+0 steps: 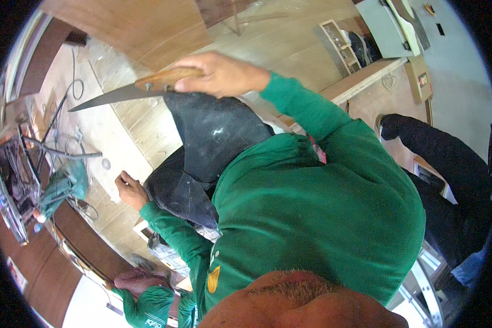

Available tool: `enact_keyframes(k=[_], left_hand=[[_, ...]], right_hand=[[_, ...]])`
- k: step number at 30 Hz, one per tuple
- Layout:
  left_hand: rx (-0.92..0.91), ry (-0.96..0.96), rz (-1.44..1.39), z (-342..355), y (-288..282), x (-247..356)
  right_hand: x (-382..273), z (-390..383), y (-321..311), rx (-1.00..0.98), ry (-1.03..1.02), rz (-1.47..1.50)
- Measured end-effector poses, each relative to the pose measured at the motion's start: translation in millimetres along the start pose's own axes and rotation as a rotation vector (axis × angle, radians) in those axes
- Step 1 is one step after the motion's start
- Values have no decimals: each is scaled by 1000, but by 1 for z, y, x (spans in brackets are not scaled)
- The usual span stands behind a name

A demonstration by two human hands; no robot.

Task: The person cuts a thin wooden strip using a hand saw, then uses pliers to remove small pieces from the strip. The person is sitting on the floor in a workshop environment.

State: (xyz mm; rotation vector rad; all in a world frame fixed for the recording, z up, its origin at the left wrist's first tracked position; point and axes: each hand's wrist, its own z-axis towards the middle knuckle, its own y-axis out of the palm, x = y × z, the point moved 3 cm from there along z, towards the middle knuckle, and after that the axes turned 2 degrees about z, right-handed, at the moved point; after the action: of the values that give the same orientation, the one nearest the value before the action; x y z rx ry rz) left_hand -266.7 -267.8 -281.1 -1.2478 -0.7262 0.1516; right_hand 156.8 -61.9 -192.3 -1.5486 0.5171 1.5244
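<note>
A handsaw with a wooden handle point(161, 79) and a dark tapering blade is in my right hand point(221, 75). Its tip points left, over the floor beyond my knees. The fingers wrap round the handle, slightly blurred. Below it, my dark trousers point(216, 131) show bent legs. Beside my left knee, my left hand point(131, 191) is loosely curled, its fingertips a little apart and nothing visible in them. It is nearest to a long pale board point(120, 147) on the floor; whether it touches the board I cannot tell.
Cables and metal bars point(65, 153) lie tangled at the left, beside a green cloth or bag point(68, 186). A large wooden panel point(131, 33) stands at the far side. People in green point(147, 306) and in black trousers point(443, 142) are nearby. A shallow wooden box point(341, 46) is at the right.
</note>
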Motion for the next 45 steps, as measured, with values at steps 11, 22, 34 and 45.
enact_keyframes(k=[11,22,34,45], left_hand=[[-23,-143,-146,-8,25,1],[49,335,149,-77,53,-116],[250,-46,-360,-89,-24,61],[578,160,148,-225,-208,131]], right_hand=[[-91,-143,-183,98,715,-364],[-1,-110,-200,-157,604,-802],[-119,-67,-201,-354,293,-409],[-160,96,-10,-967,-82,-134]])
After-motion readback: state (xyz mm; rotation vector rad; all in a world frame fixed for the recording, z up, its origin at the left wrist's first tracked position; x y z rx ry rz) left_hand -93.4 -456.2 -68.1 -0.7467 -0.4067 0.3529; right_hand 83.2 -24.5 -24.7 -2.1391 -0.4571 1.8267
